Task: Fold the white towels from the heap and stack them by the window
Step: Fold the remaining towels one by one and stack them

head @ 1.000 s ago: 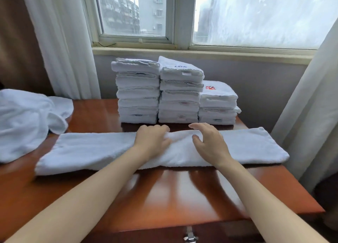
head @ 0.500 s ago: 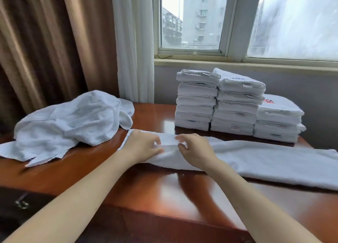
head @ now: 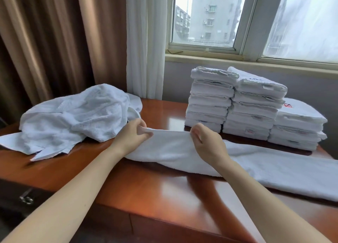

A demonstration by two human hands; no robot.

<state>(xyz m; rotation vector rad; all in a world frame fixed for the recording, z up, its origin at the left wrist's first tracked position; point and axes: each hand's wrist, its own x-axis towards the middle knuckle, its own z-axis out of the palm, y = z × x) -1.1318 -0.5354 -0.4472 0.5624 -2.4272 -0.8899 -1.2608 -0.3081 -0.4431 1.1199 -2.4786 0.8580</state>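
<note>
Here, seen from a head-worn camera looking down, two bare forearms reach over a glossy reddish-brown table (head: 164, 189). A long white towel (head: 270, 164), folded into a narrow strip, lies across the middle of the table and runs off toward its right edge. Its left end is raised a little above the wood, held between both hands. The left hand (head: 131, 135) pinches one corner of that end between thumb and curled fingers. The right hand (head: 207, 143) pinches the other corner of the same end, fingers bent over the cloth, so the short edge stretches taut between the two hands. At the table's back left corner sits a rumpled heap of white towels (head: 76, 114), with one loose edge trailing toward the left edge. The heap lies just beside the left hand. Along the back edge, on the right, stand three stacks of folded white towels, side by side and touching: a left stack (head: 210, 98), a middle stack (head: 256, 105) of about the same height, and a lower right stack (head: 298, 127) whose top towel carries a small red mark. Behind them is a window (head: 210, 17) showing grey buildings. A sheer white curtain (head: 144, 41) and a brown curtain (head: 45, 41) hang at the left. A metal drawer handle (head: 26, 198) shows at the lower left.
</note>
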